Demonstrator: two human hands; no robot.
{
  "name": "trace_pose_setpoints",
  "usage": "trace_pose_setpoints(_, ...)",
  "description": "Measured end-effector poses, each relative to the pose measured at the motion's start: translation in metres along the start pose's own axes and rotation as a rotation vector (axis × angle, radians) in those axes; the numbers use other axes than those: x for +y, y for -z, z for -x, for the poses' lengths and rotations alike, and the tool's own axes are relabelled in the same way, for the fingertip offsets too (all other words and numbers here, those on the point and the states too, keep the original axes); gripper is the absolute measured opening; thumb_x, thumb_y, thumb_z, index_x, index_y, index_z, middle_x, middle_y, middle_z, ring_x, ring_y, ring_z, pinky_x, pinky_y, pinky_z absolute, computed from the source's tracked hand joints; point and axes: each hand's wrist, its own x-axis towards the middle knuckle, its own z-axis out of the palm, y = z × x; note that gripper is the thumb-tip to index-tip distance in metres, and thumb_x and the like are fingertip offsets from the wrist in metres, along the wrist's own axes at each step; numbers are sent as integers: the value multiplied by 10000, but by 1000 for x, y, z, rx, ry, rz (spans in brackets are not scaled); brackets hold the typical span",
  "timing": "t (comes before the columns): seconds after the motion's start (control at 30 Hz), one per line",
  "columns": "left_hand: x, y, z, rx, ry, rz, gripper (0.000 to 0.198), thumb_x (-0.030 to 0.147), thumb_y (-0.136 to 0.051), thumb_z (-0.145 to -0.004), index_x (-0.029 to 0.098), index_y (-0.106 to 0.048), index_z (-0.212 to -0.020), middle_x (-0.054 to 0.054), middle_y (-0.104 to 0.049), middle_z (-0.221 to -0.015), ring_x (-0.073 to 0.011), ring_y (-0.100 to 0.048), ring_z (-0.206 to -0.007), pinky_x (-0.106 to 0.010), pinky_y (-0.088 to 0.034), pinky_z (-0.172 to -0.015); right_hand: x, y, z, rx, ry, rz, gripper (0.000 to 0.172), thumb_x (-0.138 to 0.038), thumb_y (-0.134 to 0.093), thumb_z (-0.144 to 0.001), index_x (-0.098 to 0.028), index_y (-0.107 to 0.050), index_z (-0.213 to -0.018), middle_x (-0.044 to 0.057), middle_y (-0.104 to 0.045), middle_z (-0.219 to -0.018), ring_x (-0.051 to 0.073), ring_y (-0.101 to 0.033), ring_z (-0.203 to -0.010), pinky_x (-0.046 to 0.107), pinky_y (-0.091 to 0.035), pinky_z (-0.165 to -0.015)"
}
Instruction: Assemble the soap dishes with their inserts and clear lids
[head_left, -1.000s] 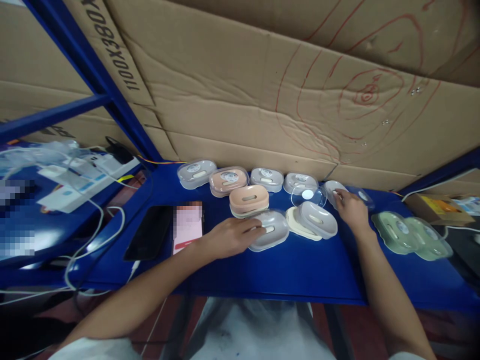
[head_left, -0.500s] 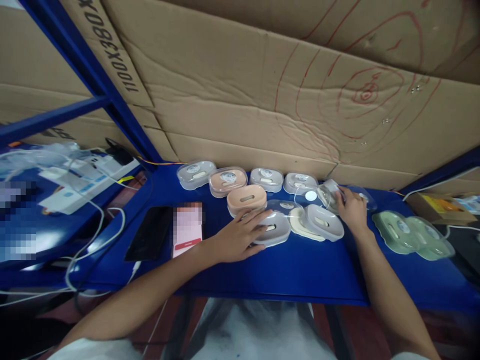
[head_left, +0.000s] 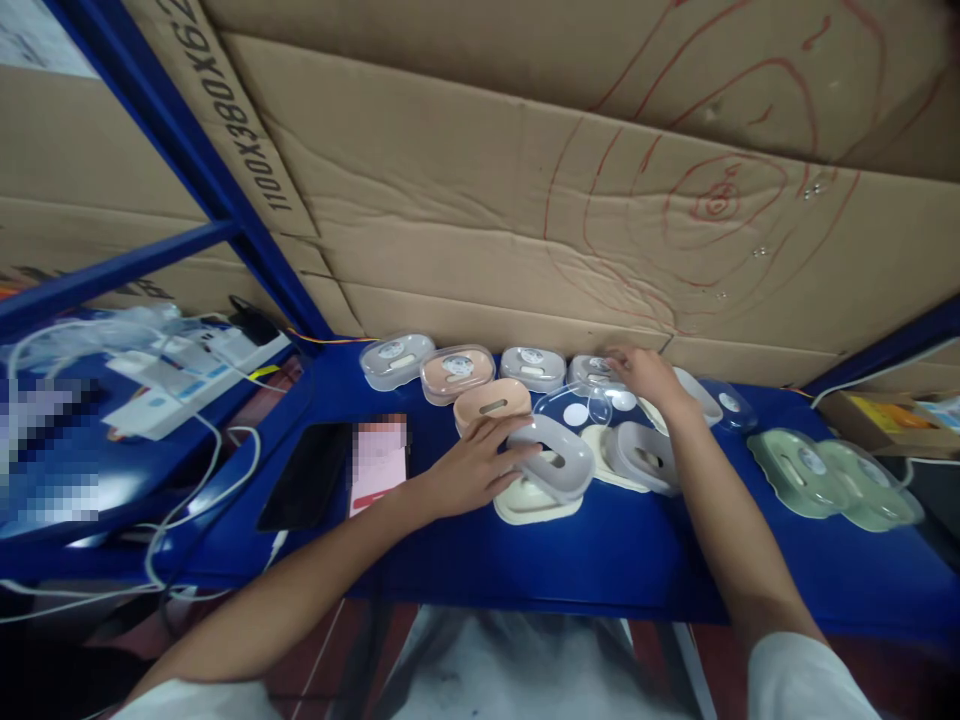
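My left hand (head_left: 476,465) grips the left edge of a grey soap dish tray (head_left: 574,462), which has a slot in its middle. The tray sits tilted over a cream base (head_left: 536,507). At the back, my right hand (head_left: 651,378) has its fingers stretched to the right end of a grey soap dish with a clear lid (head_left: 589,370); whether they touch it I cannot tell. Another grey tray (head_left: 637,455) rests partly on a cream base (head_left: 598,450). Loose clear lids (head_left: 559,405) lie between the hands. A peach tray (head_left: 491,405) stands just behind my left hand.
Lidded grey (head_left: 397,362) and peach (head_left: 457,375) soap dishes line the back by the cardboard wall (head_left: 450,200). Green ones (head_left: 799,475) stand at right. A black tablet (head_left: 307,475), a phone (head_left: 379,455) and white cables (head_left: 217,430) lie at left.
My right hand has moved left and back, from beside the clear lids to the lidded grey soap dish. Under my left hand the grey tray has tilted up, exposing the cream base.
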Motion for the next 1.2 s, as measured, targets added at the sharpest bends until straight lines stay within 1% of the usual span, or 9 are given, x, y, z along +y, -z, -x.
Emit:
trace_pose_setpoints(0.2,-1,0,2,-43,-39,44,448,307,-644,-1044,247,-591,-1485,-169,-495,-1606,-378,-431,-1511,-594,-364,-1239,6,-5,-5,-191,35,-33,770,-606,-699,-932,-252,-520,-1591,118,-535,-1631,326,-546,-1468,495,-449,-1211)
trace_pose_setpoints(0.4,-3,-2,2,-23,-59,28,326,343,-656,-1047,241,-669,-1356,-137,-600,-1484,-344,-527,-1414,-544,-371,-1231,11,-11,-2,-337,30,-21,1222,-584,-931,-690,-271,-326,-1704,144,-305,-1762,393,-350,-1599,563,-361,-1276)
trace_pose_setpoints(0.5,-1,-2,2,9,-82,3,279,376,-691,-1028,208,-703,-1250,-143,-641,-1404,-339,-570,-1342,-533,-394,-1205,10,-8,-2,-280,18,-9,1057,-556,-846,-820,-243,-347,-1697,144,-342,-1746,376,-359,-1597,560,-321,-1296)
trace_pose_setpoints(0.6,1,-1,3,28,-103,-26,269,395,-705,-1019,191,-712,-1194,-149,-653,-1372,-334,-590,-1305,-531,-394,-1206,8,8,2,-210,13,-2,746,-575,-687,-960,-232,-518,-1601,125,-545,-1622,329,-509,-1507,476,-408,-1249)
trace_pose_setpoints(0.77,0,-3,2,28,-118,-56,278,409,-697,-1027,200,-700,-1211,-132,-669,-1331,-317,-608,-1280,-530,-379,-1224,-9,34,14,122,-73,147,504,-435,-440,-1080,-202,-610,-1494,194,-678,-1438,404,-611,-1372,584,-477,-1115)
trace_pose_setpoints(0.87,-1,-3,2,22,-127,-56,284,408,-704,-1023,190,-701,-1205,-130,-683,-1301,-312,-621,-1254,-522,-395,-1212,-28,22,18,-31,6,142,436,-371,-481,-1069,-219,-659,-1438,155,-752,-1312,332,-708,-1226,457,-543,-1027)
trace_pose_setpoints(0.97,-2,-2,2,23,-128,-59,278,394,-717,-1016,184,-706,-1197,-131,-691,-1295,-311,-623,-1252,-506,-420,-1191,-41,-3,18,-215,84,114,479,-344,-751,-925,-240,-712,-1391,128,-760,-1329,312,-733,-1201,383,-564,-1001)
trace_pose_setpoints(1.07,-4,0,2,30,-110,-54,259,374,-742,-998,179,-715,-1167,-138,-691,-1306,-314,-617,-1277,-492,-442,-1171,-40,-14,14,-253,104,118,528,-280,-805,-875,-202,-721,-1390,165,-723,-1396,346,-697,-1286,416,-536,-1069)
trace_pose_setpoints(1.2,-7,-3,3,27,-95,-20,269,363,-769,-979,190,-719,-1179,-132,-685,-1322,-304,-616,-1293,-484,-448,-1174,-27,5,15,-215,147,112,370,-295,-690,-974,-230,-760,-1332,131,-757,-1341,324,-711,-1269,411,-531,-1083)
